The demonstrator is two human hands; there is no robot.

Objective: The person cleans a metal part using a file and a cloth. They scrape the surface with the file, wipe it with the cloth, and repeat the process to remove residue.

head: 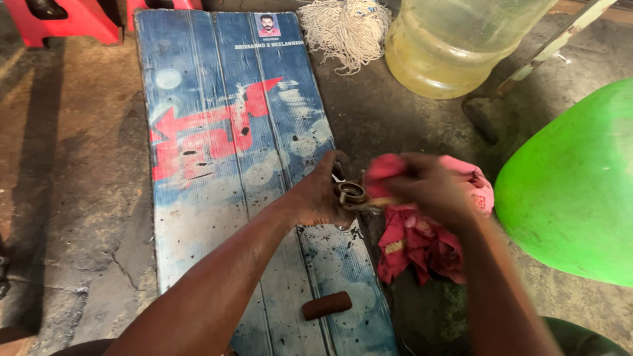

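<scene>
Currently my left hand (321, 198) grips a small ring-shaped metal part (351, 194) above a blue printed board (217, 132), while my right hand (428, 188) clutches a pink rag (422, 237) against it. Greasy metal could slip from my fingers and roll beneath the green chair (573, 191).

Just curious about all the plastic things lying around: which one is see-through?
The big yellowish water jug at the top, beside the bundle of white cord. You can see through its walls; the green tub on the right and the red stools at top left are solid-coloured.
</scene>
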